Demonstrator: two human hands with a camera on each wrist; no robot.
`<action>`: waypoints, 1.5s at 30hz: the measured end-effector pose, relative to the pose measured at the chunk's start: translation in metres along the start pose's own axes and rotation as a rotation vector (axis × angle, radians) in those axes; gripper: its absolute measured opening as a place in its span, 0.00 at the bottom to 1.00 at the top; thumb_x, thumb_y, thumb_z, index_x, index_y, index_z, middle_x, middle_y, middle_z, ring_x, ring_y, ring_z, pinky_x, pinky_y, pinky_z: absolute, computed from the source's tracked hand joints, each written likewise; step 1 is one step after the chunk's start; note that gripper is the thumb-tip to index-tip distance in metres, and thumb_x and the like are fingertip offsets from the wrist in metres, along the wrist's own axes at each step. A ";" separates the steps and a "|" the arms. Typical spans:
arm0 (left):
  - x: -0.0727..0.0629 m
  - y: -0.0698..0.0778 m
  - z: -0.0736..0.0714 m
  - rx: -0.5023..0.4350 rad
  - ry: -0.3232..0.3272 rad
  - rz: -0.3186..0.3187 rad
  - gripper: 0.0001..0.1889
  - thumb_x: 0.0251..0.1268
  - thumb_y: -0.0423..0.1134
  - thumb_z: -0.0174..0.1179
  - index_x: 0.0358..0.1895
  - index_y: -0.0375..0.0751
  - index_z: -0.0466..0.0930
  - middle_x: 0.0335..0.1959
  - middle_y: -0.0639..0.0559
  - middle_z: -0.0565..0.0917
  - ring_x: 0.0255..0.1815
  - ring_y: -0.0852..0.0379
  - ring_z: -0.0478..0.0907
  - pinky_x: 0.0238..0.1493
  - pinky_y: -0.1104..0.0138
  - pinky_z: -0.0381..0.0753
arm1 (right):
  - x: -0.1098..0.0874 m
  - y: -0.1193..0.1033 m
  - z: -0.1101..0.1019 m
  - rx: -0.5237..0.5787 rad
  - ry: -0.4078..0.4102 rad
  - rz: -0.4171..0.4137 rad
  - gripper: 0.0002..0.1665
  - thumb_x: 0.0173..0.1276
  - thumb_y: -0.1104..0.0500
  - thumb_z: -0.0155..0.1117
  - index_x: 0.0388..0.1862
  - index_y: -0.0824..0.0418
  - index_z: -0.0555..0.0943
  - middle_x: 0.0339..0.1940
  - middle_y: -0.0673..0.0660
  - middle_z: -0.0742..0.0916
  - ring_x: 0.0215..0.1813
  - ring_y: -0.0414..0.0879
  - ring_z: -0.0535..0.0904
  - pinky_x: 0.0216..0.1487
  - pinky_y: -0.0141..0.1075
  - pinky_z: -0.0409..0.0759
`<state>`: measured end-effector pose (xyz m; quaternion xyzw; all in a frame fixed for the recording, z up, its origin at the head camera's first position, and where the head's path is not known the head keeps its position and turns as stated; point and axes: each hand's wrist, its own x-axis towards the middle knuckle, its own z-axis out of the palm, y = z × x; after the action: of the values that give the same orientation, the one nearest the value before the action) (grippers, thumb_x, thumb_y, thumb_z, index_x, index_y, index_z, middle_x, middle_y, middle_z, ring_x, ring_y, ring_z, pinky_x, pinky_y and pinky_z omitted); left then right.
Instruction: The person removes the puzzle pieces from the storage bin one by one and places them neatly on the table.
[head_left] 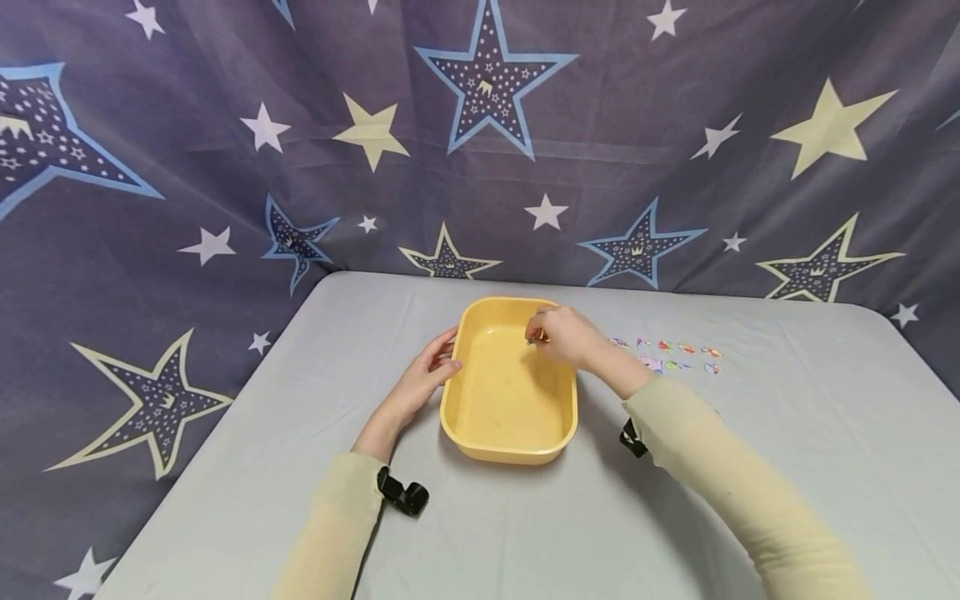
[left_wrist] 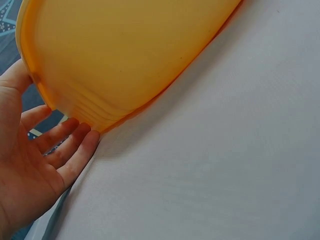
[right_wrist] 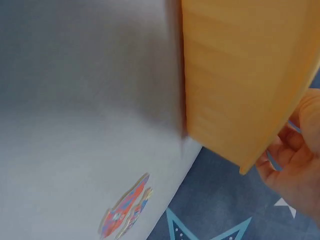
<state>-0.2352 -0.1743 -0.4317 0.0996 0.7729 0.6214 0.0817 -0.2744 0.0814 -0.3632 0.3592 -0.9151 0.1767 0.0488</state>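
Note:
A yellow plastic tub [head_left: 510, 408] with rounded corners stands on the table. My left hand [head_left: 422, 379] holds its left side, the thumb at the rim and the fingers against the outer wall; the left wrist view shows these fingers [left_wrist: 75, 150] touching the wall. Over the tub's right side, my right hand [head_left: 566, 335] pinches a small dark-greenish thing [head_left: 532, 340], mostly hidden by the fingers. In the right wrist view, the tub's wall [right_wrist: 235, 75] partly hides the right hand [right_wrist: 297, 155].
Several small colourful flat cutouts [head_left: 665, 345] lie in rows on the grey-covered table [head_left: 787, 467], right of the tub. A dark cloth with stars [head_left: 637, 150] hangs behind and to the left. Black straps [head_left: 405, 496] circle the wrists.

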 end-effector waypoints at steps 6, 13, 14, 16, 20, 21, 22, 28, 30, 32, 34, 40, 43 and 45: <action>0.000 0.000 0.001 0.001 -0.004 0.001 0.31 0.62 0.39 0.53 0.69 0.57 0.55 0.62 0.45 0.67 0.55 0.50 0.70 0.55 0.61 0.71 | -0.008 0.011 -0.003 0.065 0.049 0.005 0.08 0.54 0.70 0.60 0.33 0.65 0.83 0.32 0.56 0.83 0.36 0.46 0.80 0.39 0.34 0.79; -0.001 0.000 0.001 0.006 0.001 -0.003 0.31 0.62 0.40 0.53 0.69 0.58 0.55 0.61 0.46 0.67 0.55 0.50 0.70 0.55 0.61 0.72 | -0.020 0.023 -0.011 0.083 0.091 0.027 0.08 0.57 0.70 0.61 0.35 0.65 0.83 0.34 0.56 0.83 0.37 0.47 0.80 0.40 0.36 0.80; 0.000 0.000 0.001 0.009 0.001 -0.001 0.31 0.62 0.40 0.53 0.69 0.58 0.55 0.61 0.46 0.67 0.55 0.50 0.70 0.55 0.61 0.72 | -0.022 0.025 -0.012 0.088 0.095 0.035 0.08 0.57 0.70 0.61 0.36 0.65 0.83 0.34 0.56 0.83 0.37 0.47 0.80 0.40 0.37 0.80; 0.000 0.000 0.001 0.004 0.008 -0.002 0.31 0.62 0.40 0.53 0.68 0.58 0.56 0.61 0.47 0.68 0.55 0.50 0.70 0.55 0.60 0.72 | -0.026 0.028 -0.015 0.097 0.104 0.053 0.08 0.57 0.69 0.62 0.36 0.65 0.83 0.35 0.56 0.83 0.38 0.47 0.80 0.40 0.37 0.80; -0.001 0.000 0.000 0.002 0.009 0.003 0.31 0.62 0.40 0.53 0.69 0.57 0.56 0.61 0.46 0.68 0.55 0.50 0.70 0.55 0.59 0.72 | -0.034 0.034 -0.019 0.081 0.118 0.073 0.08 0.57 0.68 0.63 0.36 0.64 0.83 0.35 0.56 0.83 0.38 0.48 0.81 0.41 0.38 0.80; -0.001 0.000 0.000 0.001 0.010 0.000 0.31 0.62 0.40 0.53 0.68 0.58 0.56 0.60 0.47 0.68 0.55 0.50 0.70 0.55 0.59 0.72 | -0.037 0.036 -0.020 0.075 0.120 0.076 0.08 0.57 0.68 0.63 0.37 0.64 0.83 0.35 0.56 0.83 0.38 0.48 0.81 0.41 0.38 0.80; -0.001 0.000 0.000 0.002 0.009 -0.002 0.31 0.62 0.40 0.53 0.68 0.58 0.56 0.61 0.47 0.68 0.55 0.50 0.70 0.55 0.59 0.72 | -0.039 0.037 -0.021 0.074 0.121 0.081 0.08 0.57 0.68 0.63 0.36 0.64 0.83 0.35 0.56 0.83 0.38 0.48 0.80 0.40 0.39 0.80; 0.000 -0.002 0.001 0.002 0.001 -0.009 0.31 0.62 0.40 0.53 0.69 0.58 0.56 0.61 0.46 0.67 0.56 0.50 0.69 0.55 0.59 0.72 | -0.055 0.046 -0.030 0.055 0.113 0.129 0.08 0.57 0.68 0.62 0.36 0.62 0.83 0.35 0.55 0.83 0.37 0.47 0.80 0.38 0.39 0.79; 0.000 -0.002 0.000 0.002 0.001 -0.002 0.31 0.62 0.40 0.53 0.69 0.57 0.55 0.61 0.46 0.67 0.55 0.50 0.69 0.55 0.60 0.72 | -0.061 0.052 -0.033 0.040 0.111 0.140 0.08 0.57 0.68 0.62 0.36 0.62 0.83 0.34 0.55 0.83 0.36 0.47 0.80 0.38 0.40 0.79; 0.000 -0.002 0.000 0.004 -0.003 0.009 0.31 0.62 0.40 0.53 0.69 0.56 0.55 0.61 0.45 0.67 0.55 0.50 0.70 0.54 0.61 0.73 | -0.068 0.059 -0.035 0.026 0.117 0.145 0.08 0.56 0.69 0.62 0.36 0.63 0.83 0.34 0.55 0.84 0.36 0.48 0.80 0.38 0.40 0.79; -0.001 0.001 0.000 0.000 -0.010 0.010 0.31 0.63 0.39 0.53 0.69 0.55 0.54 0.62 0.43 0.67 0.55 0.49 0.69 0.54 0.60 0.72 | -0.075 0.066 -0.037 0.016 0.125 0.149 0.08 0.56 0.70 0.61 0.35 0.64 0.83 0.33 0.56 0.84 0.35 0.48 0.80 0.39 0.41 0.79; 0.001 -0.002 0.000 0.004 -0.008 0.019 0.31 0.63 0.40 0.53 0.69 0.56 0.55 0.62 0.44 0.67 0.55 0.49 0.70 0.53 0.62 0.73 | -0.097 0.085 -0.042 0.004 0.153 0.152 0.09 0.54 0.72 0.61 0.34 0.66 0.83 0.32 0.58 0.84 0.33 0.50 0.80 0.37 0.43 0.79; 0.000 -0.002 0.000 0.009 -0.005 0.023 0.31 0.63 0.39 0.52 0.69 0.55 0.54 0.62 0.44 0.67 0.55 0.49 0.70 0.53 0.62 0.73 | -0.108 0.092 -0.044 -0.011 0.163 0.162 0.09 0.53 0.72 0.61 0.34 0.66 0.83 0.32 0.58 0.83 0.33 0.50 0.80 0.35 0.43 0.79; 0.000 -0.002 0.000 0.007 -0.002 0.017 0.31 0.63 0.39 0.52 0.69 0.56 0.55 0.61 0.45 0.67 0.55 0.50 0.70 0.53 0.62 0.73 | -0.114 0.096 -0.045 -0.018 0.173 0.173 0.09 0.52 0.72 0.63 0.34 0.66 0.83 0.31 0.58 0.83 0.32 0.50 0.80 0.34 0.42 0.78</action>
<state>-0.2351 -0.1746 -0.4334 0.1070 0.7740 0.6194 0.0767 -0.2571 0.2357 -0.3732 0.2617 -0.9366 0.2024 0.1152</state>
